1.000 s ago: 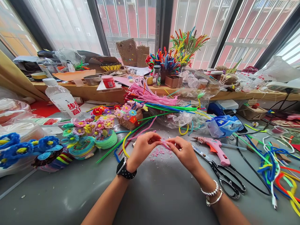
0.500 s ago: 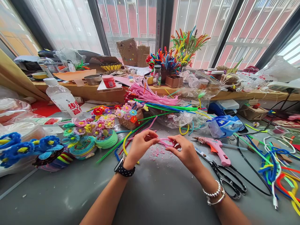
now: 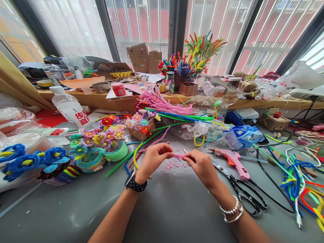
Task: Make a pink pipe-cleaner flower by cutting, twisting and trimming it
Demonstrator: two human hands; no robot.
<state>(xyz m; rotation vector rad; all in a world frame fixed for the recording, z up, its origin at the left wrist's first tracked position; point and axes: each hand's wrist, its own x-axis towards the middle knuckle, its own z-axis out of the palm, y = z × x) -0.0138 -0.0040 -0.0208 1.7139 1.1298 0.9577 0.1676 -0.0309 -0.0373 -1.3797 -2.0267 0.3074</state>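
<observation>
Pink strip point(image 3: 178, 156) — between both hands point(image 3: 154, 160) point(image 3: 203, 166)

Beneath barred windows point(image 3: 141, 25), a red tub point(image 3: 118, 89), a metal bowl point(image 3: 101, 87) and a small glass bottle point(image 3: 170, 83) sit along a cluttered ledge point(image 3: 98, 101), a ball of twine point(image 3: 249, 88) farther right. On the table point(image 3: 182, 212) below, a clear plastic bottle point(image 3: 70, 108) with red lettering rises at left, fuzzy blue flowers point(image 3: 26, 162) nearer the camera; a blue-and-white packet point(image 3: 244, 136) lies at right.
</observation>
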